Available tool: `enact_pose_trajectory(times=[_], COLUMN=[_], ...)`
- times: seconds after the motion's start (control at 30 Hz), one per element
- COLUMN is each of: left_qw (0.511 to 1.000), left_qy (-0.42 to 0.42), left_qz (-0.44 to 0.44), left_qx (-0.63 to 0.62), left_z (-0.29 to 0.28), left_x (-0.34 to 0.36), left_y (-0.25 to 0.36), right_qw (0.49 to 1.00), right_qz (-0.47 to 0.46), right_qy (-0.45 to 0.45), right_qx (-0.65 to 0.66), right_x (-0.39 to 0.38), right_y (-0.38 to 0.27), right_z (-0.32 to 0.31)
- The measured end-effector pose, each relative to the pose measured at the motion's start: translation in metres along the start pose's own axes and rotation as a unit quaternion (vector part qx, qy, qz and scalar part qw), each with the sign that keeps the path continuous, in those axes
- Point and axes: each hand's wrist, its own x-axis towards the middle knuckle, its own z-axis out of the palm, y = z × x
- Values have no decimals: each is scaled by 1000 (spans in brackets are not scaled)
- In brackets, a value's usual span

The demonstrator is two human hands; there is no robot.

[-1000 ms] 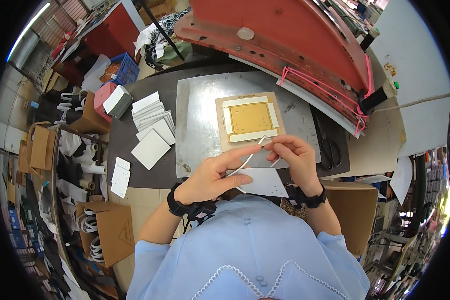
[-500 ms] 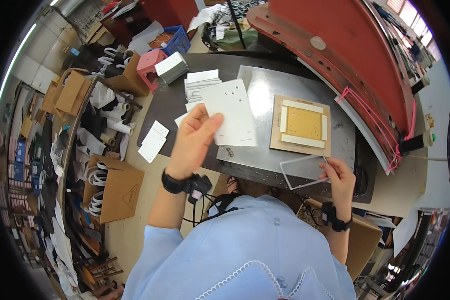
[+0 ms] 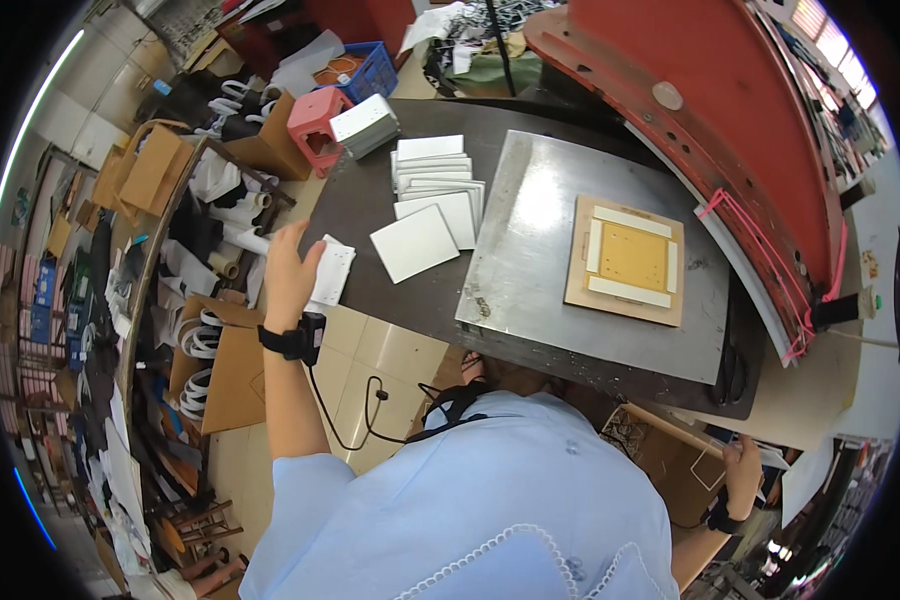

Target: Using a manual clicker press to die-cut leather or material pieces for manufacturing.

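Note:
My left hand [image 3: 289, 272] is at the left edge of the dark table, its thumb spread from the fingers. Beside it lies a white punched sheet [image 3: 334, 272], partly hidden by the hand. Low at the right, my right hand [image 3: 741, 476] is closed on a thin pale-edged rectangular frame [image 3: 708, 468], over an open carton. On the metal plate [image 3: 530, 200] sits a wooden die board [image 3: 578, 270] with a yellow centre [image 3: 633, 257] and white strips around it. White rectangular sheets [image 3: 415, 243] lie overlapped left of the plate.
A further white stack [image 3: 364, 124] stands at the table's far left corner, by a pink stool [image 3: 318, 125]. The large red machine arm [image 3: 690, 110] rises behind the plate. A cardboard box [image 3: 235, 365] stands lower left, and a black cable [image 3: 335, 425] hangs from my left wrist.
My left hand has moved left and down to the table edge; the punched sheet is no longer raised in it. My right hand has carried the frame down and right, off the table.

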Motion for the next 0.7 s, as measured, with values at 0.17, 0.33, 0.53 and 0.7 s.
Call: enact_pose_trajectory(times=[0.17, 0.33, 0.53, 0.7], left_qw=[990, 971, 951, 958], left_qy=[-61, -81, 8, -15], left_qz=[-35, -127, -85, -153], left_qx=[-120, -185, -298, -243], left_z=[58, 71, 64, 49], left_x=[-5, 1, 4, 15], left_y=[55, 53, 69, 90], right_qw=[985, 949, 904, 872], right_qz=[32, -137, -248, -291], right_qy=[-7, -19, -13, -62], right_qx=[170, 283, 347, 388], right_x=[39, 70, 93, 106], right_y=[-112, -200, -244, -271], right_z=[-28, -34, -18, -13])
